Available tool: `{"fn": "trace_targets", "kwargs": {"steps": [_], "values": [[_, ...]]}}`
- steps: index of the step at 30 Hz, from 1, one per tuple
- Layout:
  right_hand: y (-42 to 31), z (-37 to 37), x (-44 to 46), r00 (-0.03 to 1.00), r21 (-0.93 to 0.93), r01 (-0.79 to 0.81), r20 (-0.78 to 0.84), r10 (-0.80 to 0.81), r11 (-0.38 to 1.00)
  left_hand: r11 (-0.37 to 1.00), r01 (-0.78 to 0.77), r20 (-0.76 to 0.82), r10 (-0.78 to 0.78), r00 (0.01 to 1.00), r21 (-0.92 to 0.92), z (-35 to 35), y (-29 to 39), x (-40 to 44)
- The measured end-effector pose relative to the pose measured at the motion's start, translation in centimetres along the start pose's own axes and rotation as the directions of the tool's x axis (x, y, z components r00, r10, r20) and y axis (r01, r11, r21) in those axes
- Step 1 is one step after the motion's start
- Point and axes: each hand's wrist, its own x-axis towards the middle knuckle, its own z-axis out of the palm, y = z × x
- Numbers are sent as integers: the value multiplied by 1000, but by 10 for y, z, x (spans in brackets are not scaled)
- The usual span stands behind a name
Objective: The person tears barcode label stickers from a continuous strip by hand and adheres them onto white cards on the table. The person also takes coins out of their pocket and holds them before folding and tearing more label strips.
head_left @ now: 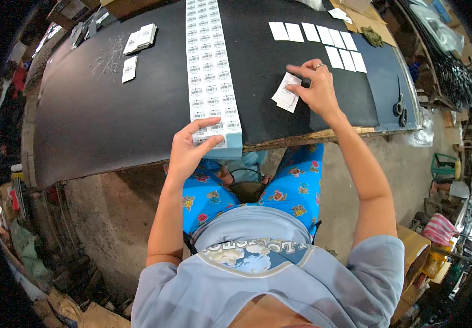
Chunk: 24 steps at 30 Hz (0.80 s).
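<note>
A long strip of white barcode labels runs down the table, its pale blue backing bent over the front edge. My left hand rests at the near end of this strip, thumb and index finger spread on the labels. Its other fingers are partly hidden. My right hand is over a small pile of white tags. The thumb is at the top tag, which bears a printed label, and the index finger is stretched out apart from it. Fingertips there are slightly blurred.
Several blank white cards lie in rows at the back right. Labelled tags are piled on the left beside thin clear strands. Black scissors lie near the right edge. A dark green cloth scrap sits on cardboard.
</note>
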Motion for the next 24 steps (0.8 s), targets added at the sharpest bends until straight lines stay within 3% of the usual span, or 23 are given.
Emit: {"fn": "trace_targets", "kwargs": {"steps": [2, 4, 5, 7, 8, 10, 13, 17, 24], "values": [[1, -1, -2, 999, -9, -34, -10, 34, 999, 1000, -6, 8, 6, 1000, -24, 1, -1, 0], [10, 1, -4, 993, 18, 121, 10, -121, 993, 1000, -4, 0, 4, 1000, -31, 0, -2, 1], [9, -3, -3, 993, 18, 120, 11, -120, 993, 999, -3, 0, 3, 1000, -32, 0, -3, 1], [8, -13, -3, 924, -108, 372, 143, -356, 922, 999, 17, 3, -17, 1000, -36, -1, -3, 0], [6, -18, -5, 924, -106, 370, 144, -354, 923, 999, 20, 3, -20, 1000, -35, -1, -3, 0], [4, -27, -8, 826, -225, 506, 405, -392, 833, 1000, 21, 4, -21, 1000, -6, -2, -2, 1], [15, -19, -15, 742, -241, 594, 532, -408, 767, 1000, 1, -3, -1, 1000, -2, -2, -4, 2], [18, -9, -22, 790, -274, 536, 497, -360, 798, 1000, 23, -1, -23, 1000, -2, -2, -4, 2], [16, -12, -23, 788, -246, 524, 504, -354, 815, 999, 32, -4, -32, 999, -23, -2, -1, 2]]}}
